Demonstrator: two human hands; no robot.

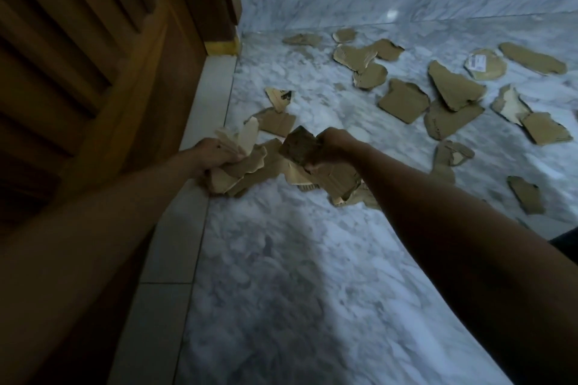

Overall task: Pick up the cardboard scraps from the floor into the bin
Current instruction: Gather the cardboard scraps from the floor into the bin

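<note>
While both fists are full, hold on tight. Left hand (215,151) curled round a bunch of pale and brown torn cardboard scraps (237,166), with thin pale bits poking up past the fingers. Right hand (331,142) squeezed round a second thick bunch of brown torn cardboard pieces (316,166), with more hanging down under the fingers and maybe brushing the grey and white marble floor (281,259). No bin anywhere in view, so look for it first and then carry both bunches over. Keep the thumbs pressed down hard, since the loose bits at the bottom look ready to slip out. Lift slowly and keep both fists close together. Tip both bunches in only once right over the bin. Many flat brown cardboard scraps (403,101) left lying on the floor, well past the fingertips and off to the right, one with a white paper label (477,61). Probably a few more trips needed for those. Dark brown slatted wooden door (93,56) just beside the left fist, so mind the knuckles.
</note>
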